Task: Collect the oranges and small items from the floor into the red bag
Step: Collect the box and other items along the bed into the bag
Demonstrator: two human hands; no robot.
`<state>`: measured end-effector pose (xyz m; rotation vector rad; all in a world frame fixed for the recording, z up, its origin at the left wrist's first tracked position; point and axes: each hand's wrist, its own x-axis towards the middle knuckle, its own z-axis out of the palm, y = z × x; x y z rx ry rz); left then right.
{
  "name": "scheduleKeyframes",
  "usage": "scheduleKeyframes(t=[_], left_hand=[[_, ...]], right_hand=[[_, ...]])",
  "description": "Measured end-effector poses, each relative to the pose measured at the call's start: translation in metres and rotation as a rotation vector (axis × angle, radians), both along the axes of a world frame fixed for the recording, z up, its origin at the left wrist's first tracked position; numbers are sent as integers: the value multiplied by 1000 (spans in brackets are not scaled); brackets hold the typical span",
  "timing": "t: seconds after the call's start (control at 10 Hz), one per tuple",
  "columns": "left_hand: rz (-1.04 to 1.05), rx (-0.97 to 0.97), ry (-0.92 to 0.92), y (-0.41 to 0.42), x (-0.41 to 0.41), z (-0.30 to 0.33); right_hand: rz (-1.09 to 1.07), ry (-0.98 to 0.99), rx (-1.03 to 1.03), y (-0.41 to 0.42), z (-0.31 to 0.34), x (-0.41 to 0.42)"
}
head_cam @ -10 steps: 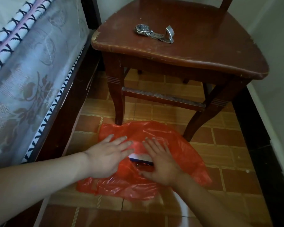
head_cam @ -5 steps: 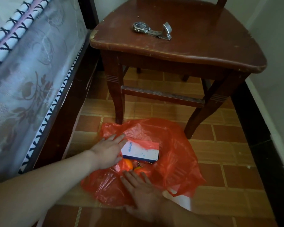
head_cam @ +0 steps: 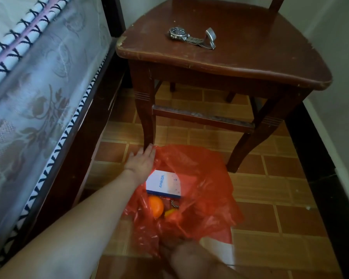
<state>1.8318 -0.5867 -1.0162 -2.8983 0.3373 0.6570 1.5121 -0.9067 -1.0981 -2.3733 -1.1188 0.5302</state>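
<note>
The red bag [head_cam: 206, 188] lies on the tiled floor in front of the chair, its mouth spread wide. Inside it I see a white Anker box [head_cam: 163, 184], a whole orange [head_cam: 156, 206], part of a second orange [head_cam: 170, 214] and a bit of metal chain [head_cam: 174, 204]. My left hand [head_cam: 142, 161] lies with straight fingers on the bag's far left edge, beside the chair leg. My right hand [head_cam: 181, 252] is blurred at the bag's near edge, with its fingers partly under the red plastic, so its grip is unclear.
A dark wooden chair [head_cam: 220, 63] stands just behind the bag with a metal wristwatch [head_cam: 191, 38] on its seat. A bed with a patterned mattress [head_cam: 38, 87] runs along the left. A wall with dark skirting [head_cam: 320, 178] borders the right.
My left hand slid away from me to the bag's far edge by the chair leg. My right hand drew back toward me. The bag's mouth opened wider, baring the box and oranges.
</note>
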Motion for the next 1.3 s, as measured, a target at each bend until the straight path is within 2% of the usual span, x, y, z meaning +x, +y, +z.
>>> scheduleKeyframes(t=[0.1,0.2,0.3,0.4,0.5,0.6,0.7,0.8,0.9,1.1,1.2,1.3], left_hand=[[85,-57,-32,5,-3,-3],[19,-78,-48,-2,-6,-4],[-36,-88,28,-13,-8,2],[-106,-34,0,-15,-15,3],[-22,-22,-81,-8,-19,0],[36,15,-78,1,-15,-4],[87,37,-71,5,-12,-8],[121,-26,-34,4,-16,-10],[137,-116,-37,3,-24,-6],[149,-341,-168,-6,-40,18],[181,-448,-252,-13,-43,36],[214,-549,-324,-16,-38,58]], right_hand=[[-58,-201,-78,90,84,135],[-115,-392,-139,117,112,185],[-11,-434,-63,128,112,220],[-126,-493,-153,129,111,257],[-217,-322,-508,104,87,281],[-218,-233,-667,73,73,289],[-315,-143,-725,50,57,292],[-363,-48,-733,36,52,289],[-405,-39,-669,35,54,287],[-514,-119,-372,54,84,278],[-529,-158,-202,67,116,273],[-522,-279,33,77,165,276]])
